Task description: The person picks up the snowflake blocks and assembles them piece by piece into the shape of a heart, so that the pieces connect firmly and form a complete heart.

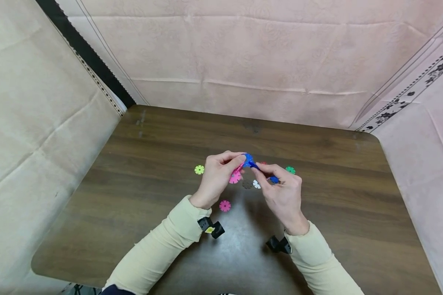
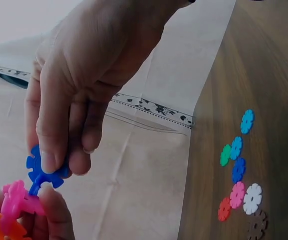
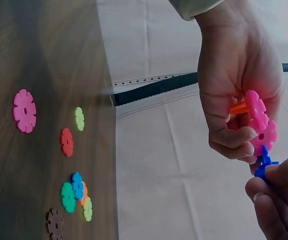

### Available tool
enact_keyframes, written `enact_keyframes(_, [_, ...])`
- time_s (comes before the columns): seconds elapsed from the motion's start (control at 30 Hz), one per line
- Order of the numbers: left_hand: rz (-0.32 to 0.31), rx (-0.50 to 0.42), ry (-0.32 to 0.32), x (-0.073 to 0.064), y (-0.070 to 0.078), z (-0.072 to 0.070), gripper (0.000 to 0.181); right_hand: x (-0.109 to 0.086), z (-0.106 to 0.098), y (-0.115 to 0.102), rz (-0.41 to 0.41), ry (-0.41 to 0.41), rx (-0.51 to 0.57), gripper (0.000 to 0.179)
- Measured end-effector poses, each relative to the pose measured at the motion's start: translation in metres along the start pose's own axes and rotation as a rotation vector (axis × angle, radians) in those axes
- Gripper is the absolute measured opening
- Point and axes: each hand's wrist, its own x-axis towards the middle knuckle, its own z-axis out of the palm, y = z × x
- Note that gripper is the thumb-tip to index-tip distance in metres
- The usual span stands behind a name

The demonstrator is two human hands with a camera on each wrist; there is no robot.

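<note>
— Tabletop (image 1: 151,143)?
— I log one, wood-grain.
— Next?
— Left hand (image 1: 218,176), right hand (image 1: 284,190), both gripping above it.
— Gripping what?
— Left: joined pink notched discs (image 3: 260,120). Right: blue notched disc (image 3: 264,162), against them. Lying loose: white notched disc (image 2: 253,199).

Both arms are covered by creased, pale cream sleeves (image 1: 153,246), the left one bordered by dark navy fabric (image 1: 116,290). By each cuff a boxy black device (image 1: 218,230) is worn, the left marked with a yellow patch (image 1: 209,230). The left hand (image 1: 215,176) and right hand (image 1: 286,196) are bared.
</note>
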Motion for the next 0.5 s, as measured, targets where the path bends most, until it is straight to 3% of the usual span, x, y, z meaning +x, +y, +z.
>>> enact_keyframes(0.17, [-0.036,-0.004,-0.025,0.001,0.0,-0.002,0.022,0.001,-0.001,0.0,0.023,-0.01,-0.012,0.023])
enact_keyframes(0.33, [-0.098,-0.012,-0.066,0.002,-0.003,-0.002,0.023,0.009,-0.004,-0.014,0.047,-0.017,-0.014,0.019])
enact_keyframes(0.5, [-0.108,0.006,-0.131,0.004,-0.007,-0.003,0.026,0.012,-0.007,-0.018,0.038,-0.049,-0.027,0.021])
